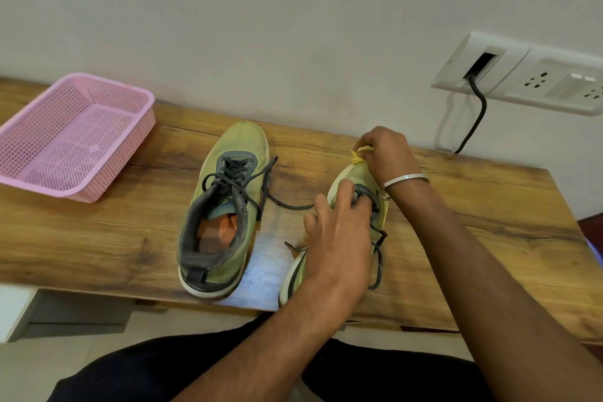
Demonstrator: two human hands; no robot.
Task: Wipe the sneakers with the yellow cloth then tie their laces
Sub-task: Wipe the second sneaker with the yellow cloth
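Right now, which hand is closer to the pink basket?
Left. The left hand rests on the right sneaker, with the other sneaker between it and the pink basket. The right hand holds the yellow cloth farther away.

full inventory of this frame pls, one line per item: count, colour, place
sneakers: 2, yellow-green with dark grey collars and laces; left sneaker stands free mid-table, laces untied; right sneaker sits under both hands
yellow cloth: 1, bunched at the right sneaker's toe
basket: 1, pink mesh, far left on the table
table: 1, brown wood grain, against the wall
wall socket panel: 1, white, upper right, black cable plugged in
bracelet: 1, silver, right wrist
left hand: holds the right sneaker at its laces
right hand: grips the cloth at the toe
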